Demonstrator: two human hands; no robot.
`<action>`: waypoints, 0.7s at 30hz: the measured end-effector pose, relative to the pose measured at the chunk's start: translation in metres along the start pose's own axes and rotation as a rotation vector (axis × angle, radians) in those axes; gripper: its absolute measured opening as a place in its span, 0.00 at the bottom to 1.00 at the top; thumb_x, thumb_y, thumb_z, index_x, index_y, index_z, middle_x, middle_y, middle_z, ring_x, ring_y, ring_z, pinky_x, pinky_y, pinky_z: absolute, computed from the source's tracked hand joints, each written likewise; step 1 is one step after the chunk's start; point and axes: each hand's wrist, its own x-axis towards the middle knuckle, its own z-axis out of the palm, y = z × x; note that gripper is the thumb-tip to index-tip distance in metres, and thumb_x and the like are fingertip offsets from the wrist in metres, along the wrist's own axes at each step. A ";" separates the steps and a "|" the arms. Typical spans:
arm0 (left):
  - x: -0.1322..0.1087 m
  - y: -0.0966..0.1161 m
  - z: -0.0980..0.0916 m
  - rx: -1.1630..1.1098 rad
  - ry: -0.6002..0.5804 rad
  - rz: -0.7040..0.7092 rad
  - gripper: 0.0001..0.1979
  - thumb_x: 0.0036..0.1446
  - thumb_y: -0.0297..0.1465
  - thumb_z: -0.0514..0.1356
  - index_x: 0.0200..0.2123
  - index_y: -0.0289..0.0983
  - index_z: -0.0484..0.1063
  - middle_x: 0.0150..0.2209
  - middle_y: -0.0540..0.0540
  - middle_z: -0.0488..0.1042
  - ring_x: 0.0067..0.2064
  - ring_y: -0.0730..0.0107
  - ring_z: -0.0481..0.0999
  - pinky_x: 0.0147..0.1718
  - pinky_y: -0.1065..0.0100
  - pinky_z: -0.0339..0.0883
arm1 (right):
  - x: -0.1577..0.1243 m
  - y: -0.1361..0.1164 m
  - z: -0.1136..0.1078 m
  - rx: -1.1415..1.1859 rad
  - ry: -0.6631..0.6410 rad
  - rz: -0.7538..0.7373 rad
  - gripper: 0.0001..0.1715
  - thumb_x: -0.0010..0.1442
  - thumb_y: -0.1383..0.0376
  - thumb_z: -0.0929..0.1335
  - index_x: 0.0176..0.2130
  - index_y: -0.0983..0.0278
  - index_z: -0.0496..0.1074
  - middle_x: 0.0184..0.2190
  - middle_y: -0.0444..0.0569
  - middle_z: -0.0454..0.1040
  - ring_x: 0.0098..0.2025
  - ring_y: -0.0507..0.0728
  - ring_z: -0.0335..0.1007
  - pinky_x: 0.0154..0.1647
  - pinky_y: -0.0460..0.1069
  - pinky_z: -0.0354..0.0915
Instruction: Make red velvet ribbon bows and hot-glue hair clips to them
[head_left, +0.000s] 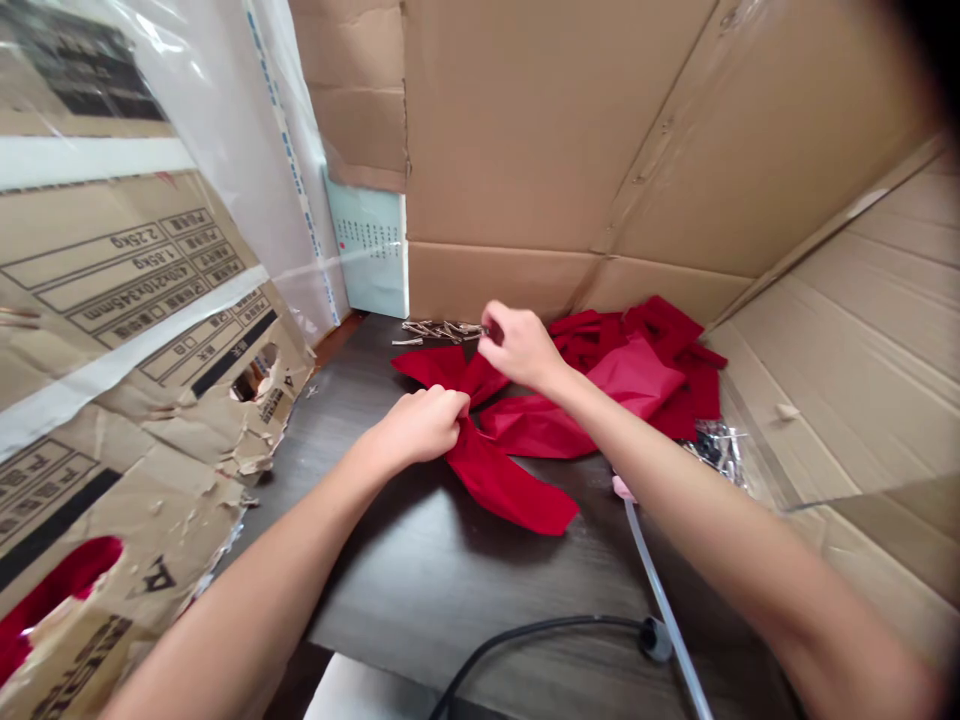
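My left hand is closed around the gathered middle of a red fabric bow, whose loops and tails spread out on both sides of the fist. Just beyond it, my right hand has its fingers pinched together at the right end of a small pile of slim metallic clips. Whatever sits between those fingertips is too small and hidden to make out. More red fabric lies heaped under and behind my right forearm.
Cardboard walls close off the back and right of the dark tabletop. A torn cardboard box borders the left. Clear plastic packets lie at right. A black cable and a translucent tube cross the front.
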 end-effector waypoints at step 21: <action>-0.008 -0.009 -0.019 0.108 -0.197 0.032 0.32 0.55 0.22 0.50 0.60 0.51 0.69 0.56 0.45 0.75 0.55 0.51 0.76 0.48 0.55 0.71 | -0.116 -0.033 0.021 0.023 -0.221 -0.149 0.26 0.66 0.68 0.60 0.61 0.64 0.67 0.37 0.53 0.82 0.36 0.60 0.77 0.30 0.50 0.53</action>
